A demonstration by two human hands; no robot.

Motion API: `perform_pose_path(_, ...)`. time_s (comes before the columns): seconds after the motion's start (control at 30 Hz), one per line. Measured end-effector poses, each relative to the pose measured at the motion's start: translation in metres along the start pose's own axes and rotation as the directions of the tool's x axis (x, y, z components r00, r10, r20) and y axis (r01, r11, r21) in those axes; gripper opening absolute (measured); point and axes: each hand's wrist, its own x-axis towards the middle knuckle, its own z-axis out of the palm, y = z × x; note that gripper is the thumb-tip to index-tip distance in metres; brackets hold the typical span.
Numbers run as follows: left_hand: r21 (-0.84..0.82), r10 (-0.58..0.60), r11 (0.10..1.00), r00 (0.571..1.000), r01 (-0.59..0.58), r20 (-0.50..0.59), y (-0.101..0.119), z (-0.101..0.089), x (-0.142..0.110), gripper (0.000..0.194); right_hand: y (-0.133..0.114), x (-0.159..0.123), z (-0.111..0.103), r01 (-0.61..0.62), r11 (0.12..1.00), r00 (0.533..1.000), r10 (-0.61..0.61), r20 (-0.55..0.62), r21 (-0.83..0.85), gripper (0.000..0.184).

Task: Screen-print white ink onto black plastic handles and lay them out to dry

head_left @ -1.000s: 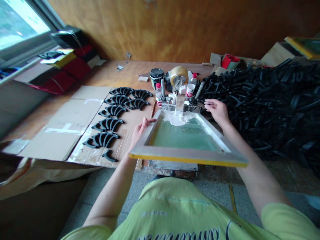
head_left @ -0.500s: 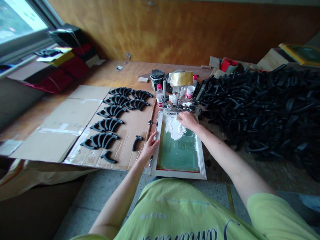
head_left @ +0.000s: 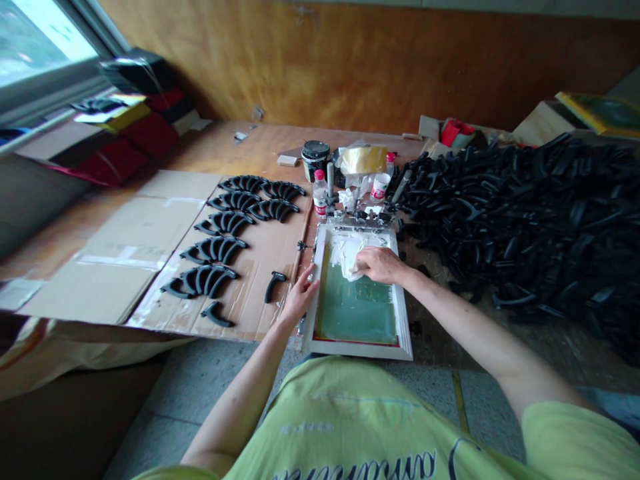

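Observation:
A screen-printing frame [head_left: 406, 333] with a pale border and green mesh lies flat before me, its far end at a metal clamp assembly [head_left: 357, 219]. White paste [head_left: 345, 248] is spread over the far part of the mesh. My right hand [head_left: 383, 265] is closed above the mesh, fingers pinched on a thin white piece whose kind the paste hides. Along the frame's left edge rests my left hand [head_left: 300, 293], fingers stretched out and thumb apart, touching the border. A single black curved handle [head_left: 275, 287] lies on cardboard to its left.
Rows of black curved handles [head_left: 213, 280] lie on the cardboard [head_left: 250, 307]. A large heap of similar black parts [head_left: 500, 220] covers the right side. Behind the clamps stand a red-capped bottle [head_left: 319, 193], a dark tub [head_left: 315, 160] and a paper cup [head_left: 380, 187].
My right hand has moved from the frame's far end toward me, over the white paste. My left hand has stayed at the left edge.

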Motion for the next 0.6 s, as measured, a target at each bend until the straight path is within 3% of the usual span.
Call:
perform_pose_path(0.1,-0.054,0.007,0.999,1.0,-0.006,0.023,0.001,0.0,0.0,0.076,-0.007,-0.003,0.014,-0.054,0.993,0.993,0.042,-0.112,-0.109,0.01)
perform_pose_path(0.17,-0.075,-0.016,0.997,1.0,0.018,0.022,0.002,0.001,0.0,0.078,-0.013,-0.013,0.023,0.011,0.989,0.994,-0.027,-0.108,-0.149,0.016)
perform_pose_path(0.27,-0.083,-0.027,0.996,0.999,0.029,0.022,0.003,0.001,0.0,0.08,-0.012,-0.018,0.023,0.069,0.994,0.993,-0.076,-0.089,-0.079,0.01)
perform_pose_path(0.33,-0.091,-0.017,0.996,1.0,0.019,0.025,0.008,-0.001,-0.002,0.08,-0.002,-0.005,0.013,-0.01,1.0,0.992,0.009,-0.128,-0.007,0.008)
perform_pose_path(0.5,-0.17,-0.014,0.985,0.998,0.023,0.053,0.046,-0.012,-0.014,0.078,0.033,0.05,-0.028,-0.313,0.947,0.923,0.321,-0.212,0.071,0.062)
perform_pose_path(0.6,-0.162,0.03,0.986,1.0,-0.031,-0.007,0.081,-0.019,-0.016,0.065,0.061,0.049,-0.056,-0.406,0.909,0.846,0.412,-0.34,0.092,0.059)
